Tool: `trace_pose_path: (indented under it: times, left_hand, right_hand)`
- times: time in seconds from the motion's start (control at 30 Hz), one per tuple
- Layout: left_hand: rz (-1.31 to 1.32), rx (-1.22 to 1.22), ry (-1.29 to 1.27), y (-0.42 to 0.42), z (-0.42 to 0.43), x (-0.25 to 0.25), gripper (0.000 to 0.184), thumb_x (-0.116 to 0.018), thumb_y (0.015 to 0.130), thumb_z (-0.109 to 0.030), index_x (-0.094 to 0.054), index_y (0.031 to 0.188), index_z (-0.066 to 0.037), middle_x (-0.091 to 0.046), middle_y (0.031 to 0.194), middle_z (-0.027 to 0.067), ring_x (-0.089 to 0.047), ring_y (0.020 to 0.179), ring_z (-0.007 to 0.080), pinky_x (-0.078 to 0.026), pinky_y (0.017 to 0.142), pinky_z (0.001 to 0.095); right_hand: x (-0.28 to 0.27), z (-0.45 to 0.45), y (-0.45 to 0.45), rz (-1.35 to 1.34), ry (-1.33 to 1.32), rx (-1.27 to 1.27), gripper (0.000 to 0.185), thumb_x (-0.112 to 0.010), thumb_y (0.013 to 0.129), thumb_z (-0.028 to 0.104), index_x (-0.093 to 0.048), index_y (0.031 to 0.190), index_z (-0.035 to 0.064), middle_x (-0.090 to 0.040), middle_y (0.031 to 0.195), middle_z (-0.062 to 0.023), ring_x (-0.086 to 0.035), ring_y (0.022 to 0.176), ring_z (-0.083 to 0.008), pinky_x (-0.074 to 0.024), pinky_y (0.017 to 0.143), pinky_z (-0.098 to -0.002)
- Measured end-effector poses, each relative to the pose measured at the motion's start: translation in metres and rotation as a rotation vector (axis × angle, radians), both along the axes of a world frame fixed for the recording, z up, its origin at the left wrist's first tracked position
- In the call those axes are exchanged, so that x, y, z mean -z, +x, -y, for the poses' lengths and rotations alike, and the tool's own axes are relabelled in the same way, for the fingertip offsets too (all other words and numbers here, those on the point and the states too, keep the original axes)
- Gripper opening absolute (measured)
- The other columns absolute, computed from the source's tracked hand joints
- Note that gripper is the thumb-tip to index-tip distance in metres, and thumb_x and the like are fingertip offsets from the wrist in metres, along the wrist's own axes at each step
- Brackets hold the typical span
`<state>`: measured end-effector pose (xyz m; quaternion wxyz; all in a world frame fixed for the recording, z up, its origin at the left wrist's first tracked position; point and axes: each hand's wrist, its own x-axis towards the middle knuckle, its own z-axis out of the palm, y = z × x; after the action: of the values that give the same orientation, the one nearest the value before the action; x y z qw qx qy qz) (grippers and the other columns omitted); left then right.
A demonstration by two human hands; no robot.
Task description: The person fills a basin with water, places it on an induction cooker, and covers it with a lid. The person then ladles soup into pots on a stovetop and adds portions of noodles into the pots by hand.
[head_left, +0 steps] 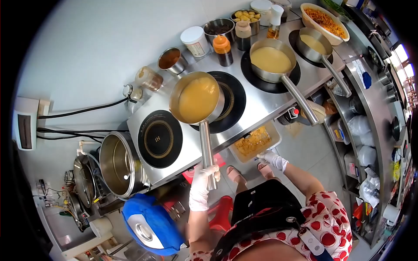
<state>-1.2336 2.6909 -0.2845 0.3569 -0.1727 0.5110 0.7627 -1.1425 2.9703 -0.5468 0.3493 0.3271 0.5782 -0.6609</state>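
My gloved left hand (203,177) is wrapped around the long metal handle of a saucepan (176,98). The pan, tilted, holds a thick yellow-brown liquid and sits partly over the middle-left burner (233,98). Lower to the right, my gloved right hand (273,160) has its fingers stretched out and appears to hold nothing. It is close to the rim of a plastic bin (278,138) with yellow crumbly food in it; whether it touches the rim I cannot tell. Two more saucepans of similar liquid, one in the middle (257,71) and one at the right (303,48), stand on burners.
Along the wall are squeeze bottles (223,56), a white tub (194,41), metal bowls and a tray of shredded orange food (344,37). A bare burner (160,138) and a large steel pot (116,163) are on the left. Shelves (348,117) line the right; a red stool (223,213) stands below.
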Motion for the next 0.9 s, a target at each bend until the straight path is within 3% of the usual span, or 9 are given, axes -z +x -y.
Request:
trace_pose_path:
  times: [0.2,0.37,0.47,0.53,0.6,0.67,0.73,0.8,0.9]
  left_hand:
    - [-0.009,0.050,-0.135,-0.007,-0.034,0.021,0.028,-0.058,0.076,-0.002,-0.052,0.103,0.004,-0.054,0.072,0.0062,-0.052,0.053,0.0160,-0.043,0.050,0.0283]
    - [-0.049,0.066,-0.195,-0.007,-0.047,0.024,0.024,-0.060,0.075,-0.006,-0.054,0.097,0.001,-0.052,0.068,0.0040,-0.051,0.051,0.0138,-0.042,0.046,0.0258]
    - [-0.062,0.077,-0.258,-0.007,-0.036,0.034,0.032,-0.060,0.084,-0.017,-0.054,0.108,0.003,-0.058,0.075,0.0059,-0.054,0.055,0.0139,-0.047,0.050,0.0256]
    - [-0.126,0.108,-0.286,-0.003,-0.026,0.025,0.051,-0.048,0.093,-0.041,-0.050,0.117,0.003,-0.065,0.090,0.0101,-0.062,0.073,0.0140,-0.050,0.065,0.0255]
    - [-0.190,-0.190,-0.283,0.010,-0.021,0.020,0.059,-0.046,0.092,-0.045,-0.044,0.124,0.005,-0.063,0.099,0.0139,-0.062,0.084,0.0184,-0.050,0.074,0.0275]
    - [-0.095,-0.499,-0.312,0.035,0.007,0.042,0.071,-0.048,0.090,-0.052,-0.036,0.132,0.004,-0.054,0.118,0.0173,-0.054,0.104,0.0269,-0.043,0.090,0.0356]
    - [-0.028,-0.629,-0.360,0.078,0.023,0.065,0.067,-0.048,0.088,-0.054,-0.042,0.129,-0.001,-0.051,0.121,0.0161,-0.051,0.108,0.0250,-0.040,0.093,0.0383]
    - [0.101,-0.577,-0.080,0.140,0.063,0.129,0.050,-0.048,0.091,-0.044,-0.048,0.124,-0.006,-0.052,0.122,0.0116,-0.050,0.109,0.0229,-0.035,0.097,0.0399]
    - [-0.678,1.237,-1.341,0.192,0.024,0.132,0.038,-0.046,0.090,-0.029,-0.050,0.122,-0.010,-0.052,0.123,0.0052,-0.048,0.113,0.0214,-0.028,0.103,0.0419]
  right_hand:
    - [0.011,-0.014,-0.023,0.085,0.008,0.069,0.030,-0.063,0.085,0.034,-0.062,0.091,0.0048,-0.063,0.077,-0.0039,-0.058,0.064,-0.0157,-0.0498,0.059,-0.0290]
    - [0.017,0.003,-0.047,-0.046,-0.048,0.047,0.058,-0.068,0.080,0.037,-0.050,0.121,0.0006,-0.058,0.113,-0.0105,-0.058,0.092,-0.0180,-0.0494,0.077,-0.0311]
    - [0.021,0.024,-0.061,-0.165,-0.094,0.076,0.080,-0.071,0.076,0.039,-0.035,0.134,-0.0020,-0.046,0.131,-0.0116,-0.051,0.109,-0.0213,-0.0452,0.087,-0.0316]
    - [0.019,0.037,-0.071,-0.263,-0.004,0.059,0.070,-0.071,0.076,0.036,-0.043,0.127,-0.0014,-0.052,0.123,-0.0105,-0.051,0.106,-0.0199,-0.0437,0.085,-0.0291]
    - [0.022,0.045,-0.079,-0.349,0.055,0.048,0.060,-0.071,0.078,0.034,-0.048,0.122,0.0014,-0.054,0.118,-0.0065,-0.054,0.096,-0.0140,-0.0454,0.076,-0.0255]
    - [0.016,0.058,-0.082,-0.372,-0.019,0.243,0.043,-0.072,0.077,0.028,-0.055,0.108,0.0040,-0.058,0.102,-0.0018,-0.052,0.086,-0.0108,-0.0430,0.070,-0.0236]
    - [-0.019,0.058,-0.087,-0.396,-0.173,0.381,0.037,-0.073,0.077,0.024,-0.057,0.104,0.0046,-0.060,0.098,-0.0003,-0.052,0.084,-0.0106,-0.0429,0.071,-0.0232]
    - [0.021,0.074,-0.093,-0.457,-0.145,0.501,0.030,-0.072,0.076,0.013,-0.057,0.101,0.0050,-0.059,0.092,0.0017,-0.052,0.082,-0.0100,-0.0422,0.075,-0.0233]
    - [0.020,0.086,-0.097,-0.468,-0.178,0.664,0.030,-0.071,0.076,0.007,-0.055,0.102,0.0052,-0.057,0.088,0.0020,-0.052,0.082,-0.0096,-0.0420,0.077,-0.0233]
